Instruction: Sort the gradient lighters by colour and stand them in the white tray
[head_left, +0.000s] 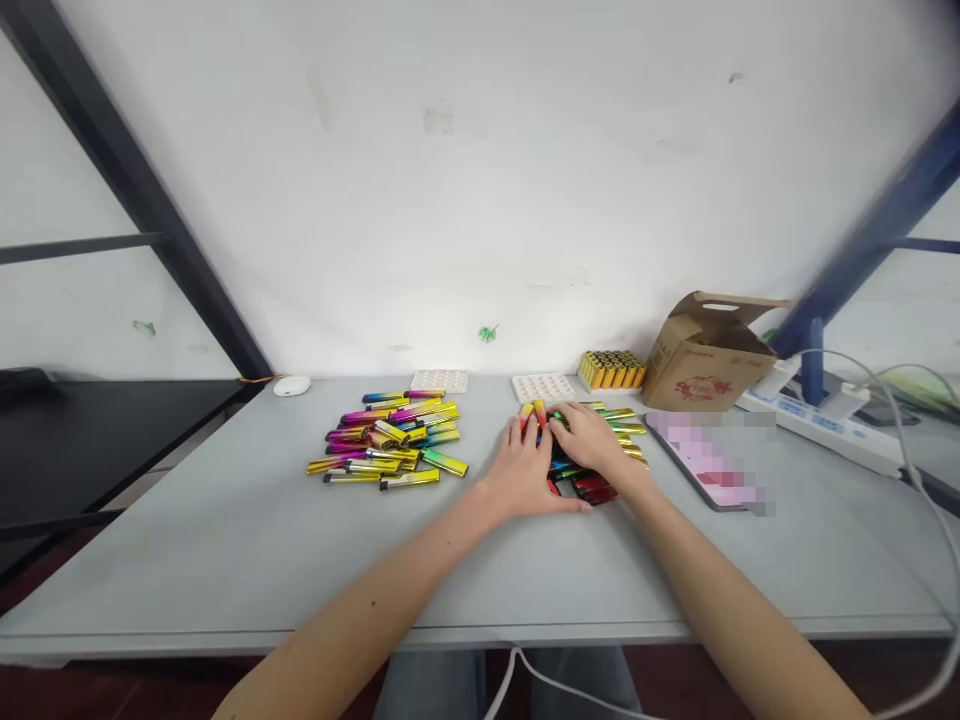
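Note:
My left hand (521, 470) lies over the near side of the right-hand pile of shiny flat casings (628, 428). Its fingers are spread and its thumb points right along the table. Beside it, my right hand (587, 436) rests on top of the same pile, fingers apart and curved down, their tips partly hidden. Two red and yellow casings (533, 411) show just beyond the fingers. Much of this pile is covered by my hands. Another loose pile of casings (397, 436), yellow, pink, blue and green with dark ends, lies to the left.
White grid trays (544, 388) stand along the wall. Yellow cylinders (613, 370) fill one beside an open cardboard box (705, 350). A phone (705, 460) and a white power strip (821, 425) with cables are at right. A small white case (292, 386) sits far left.

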